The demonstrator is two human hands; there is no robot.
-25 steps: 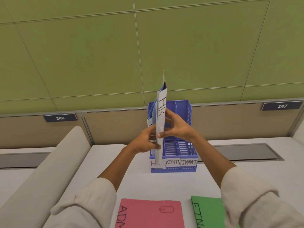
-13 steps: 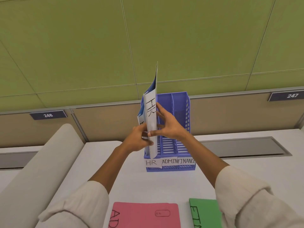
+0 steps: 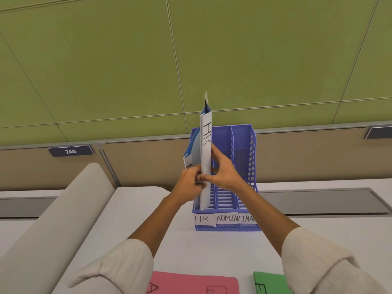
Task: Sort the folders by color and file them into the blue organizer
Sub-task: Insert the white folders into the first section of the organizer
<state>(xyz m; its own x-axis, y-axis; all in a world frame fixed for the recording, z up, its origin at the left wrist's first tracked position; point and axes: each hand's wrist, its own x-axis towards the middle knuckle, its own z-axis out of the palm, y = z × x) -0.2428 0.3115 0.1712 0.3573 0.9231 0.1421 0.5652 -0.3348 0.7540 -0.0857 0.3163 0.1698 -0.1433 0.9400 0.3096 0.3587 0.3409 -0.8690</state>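
Both hands hold the blue HR folder upright: my left hand pinches its near edge, my right hand curls round its other side. Its foot has dropped into the blue organizer's leftmost slot over the last second, so filing is nearly done. Nearer me than the organizer lie the pink folder and, further right, the green folder, waiting.
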